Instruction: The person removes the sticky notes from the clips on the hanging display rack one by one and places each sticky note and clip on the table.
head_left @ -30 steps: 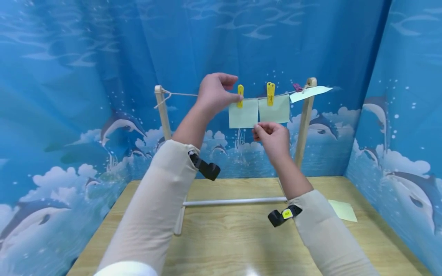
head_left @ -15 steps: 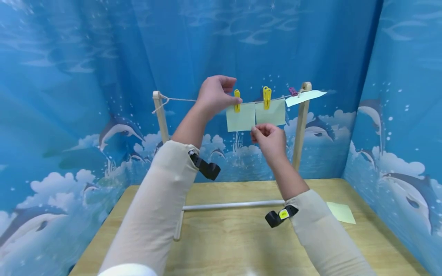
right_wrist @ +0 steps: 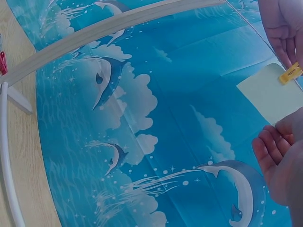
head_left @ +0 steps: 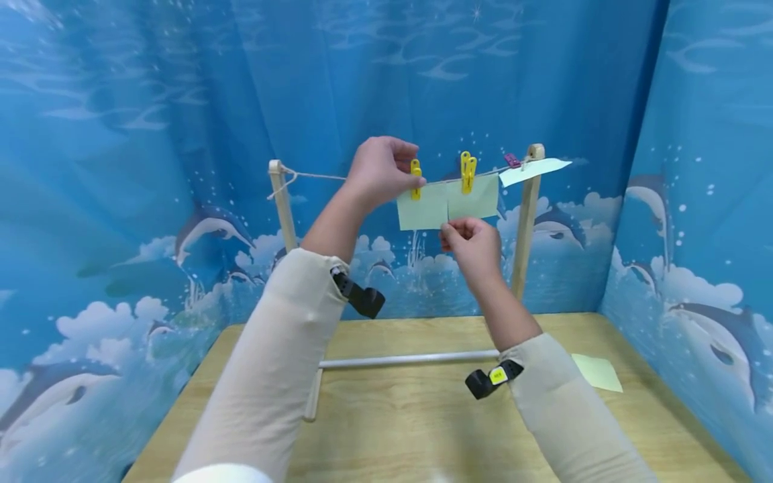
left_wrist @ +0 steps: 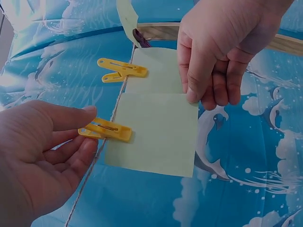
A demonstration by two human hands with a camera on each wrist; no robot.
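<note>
Thumb and fingers of my left hand (head_left: 382, 171) pinch the handle end of a yellow clothespin (left_wrist: 116, 131). That clothespin sits on the string (left_wrist: 85, 182) and bites the upper edge of a pale green paper square (left_wrist: 154, 135). The lower right corner of this square is between the thumb and curled fingers of my right hand (head_left: 472, 245). Beside it hangs a second green paper (head_left: 483, 198), under another yellow clothespin (head_left: 468, 172); their edges meet or slightly overlap. A purple clothespin (head_left: 512, 160) is near a third paper (head_left: 534, 172), which sticks out sideways at the right post.
The string runs between a left wooden post (head_left: 282, 204) and a right wooden post (head_left: 527, 221). A white rod (head_left: 404, 359) spans the frame's base. A loose green paper (head_left: 596, 372) lies on the wooden table (head_left: 410, 429). Blue dolphin curtains (head_left: 211, 121) surround it.
The head view has shifted slightly. Both yellow clothespins have turned a little, so their two handles now show more separately. Both hands keep about the same places on the clothespin and paper.
</note>
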